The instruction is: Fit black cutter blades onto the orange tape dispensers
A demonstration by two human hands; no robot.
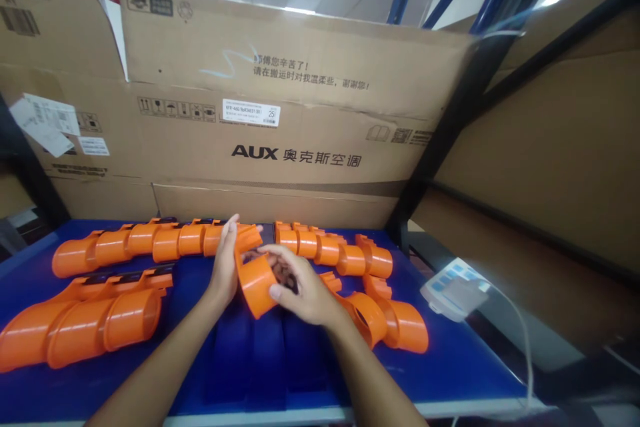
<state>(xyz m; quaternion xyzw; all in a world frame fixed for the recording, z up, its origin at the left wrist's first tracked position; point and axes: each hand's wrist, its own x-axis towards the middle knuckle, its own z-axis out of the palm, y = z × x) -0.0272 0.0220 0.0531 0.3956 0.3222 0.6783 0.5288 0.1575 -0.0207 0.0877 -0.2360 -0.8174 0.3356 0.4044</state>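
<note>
An orange plastic part point(258, 285) with a round cup-like body and a ridged top piece is held between both hands above the middle of the blue table surface point(190, 373). My left hand point(226, 260) lies along its left side, fingers pointing up, with the palm against it. My right hand point(300, 285) grips the rim of the round body from the right, thumb at the front and fingers curled behind or inside it. Similar orange parts stand in a row point(143, 239) behind on the left and in another row point(327, 249) at the back right.
A nested group of orange parts point(80, 332) lies front left, and loose ones point(407, 325) lie right of my right forearm. A large cardboard sheet point(300, 113) stands behind the table. A white device point(457, 288) with a cable sits at the right edge, near a dark frame post.
</note>
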